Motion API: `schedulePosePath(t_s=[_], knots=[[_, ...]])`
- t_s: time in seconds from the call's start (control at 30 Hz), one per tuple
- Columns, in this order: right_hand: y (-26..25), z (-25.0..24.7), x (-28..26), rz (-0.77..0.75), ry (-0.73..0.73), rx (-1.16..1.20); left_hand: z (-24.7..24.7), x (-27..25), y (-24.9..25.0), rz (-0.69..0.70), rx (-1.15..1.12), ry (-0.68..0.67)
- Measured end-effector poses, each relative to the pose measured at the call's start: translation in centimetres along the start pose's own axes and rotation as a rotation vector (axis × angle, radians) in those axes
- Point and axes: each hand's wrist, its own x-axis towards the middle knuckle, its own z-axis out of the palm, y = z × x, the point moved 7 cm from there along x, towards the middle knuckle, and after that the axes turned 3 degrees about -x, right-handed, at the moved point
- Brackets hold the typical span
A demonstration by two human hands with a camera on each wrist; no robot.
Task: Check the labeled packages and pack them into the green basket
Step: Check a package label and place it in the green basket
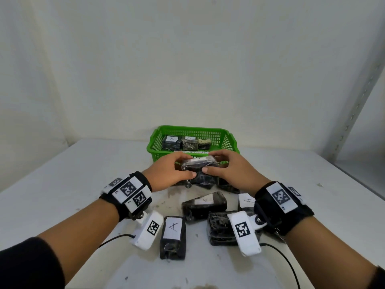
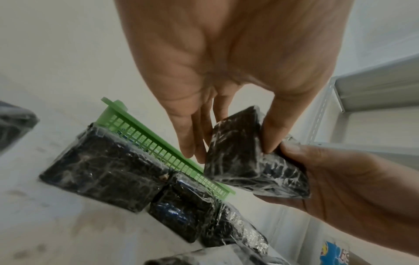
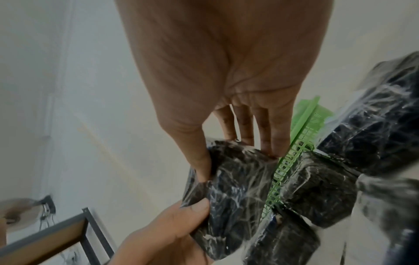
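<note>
Both hands (image 1: 173, 174) grip crinkly film-wrapped black block (image 1: 199, 164).

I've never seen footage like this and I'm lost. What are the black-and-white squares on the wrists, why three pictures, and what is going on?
There is no machine: a person works bare-handed. The squares are printed markers on wrist straps that carry small cameras. One picture comes from a head camera; the other two look along each hand from the wrists. The left hand and right hand together grip one black film-wrapped package just in front of the green basket, which already holds three packages. More packages, several labelled A, such as the nearest one, lie on the white table.
</note>
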Motion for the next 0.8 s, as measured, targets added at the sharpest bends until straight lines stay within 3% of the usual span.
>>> schedulePosePath(t_s=[0.53,0.8], knots=[[1.8,0.9,-2.3,0.018,0.047,0.287,1.8,-1.6,0.7,0.034,-0.197,-0.015],[2.0,1.5,-3.1,0.029,-0.06,0.41,2.0,-1.7,0.2,0.009,-0.28,-0.018]])
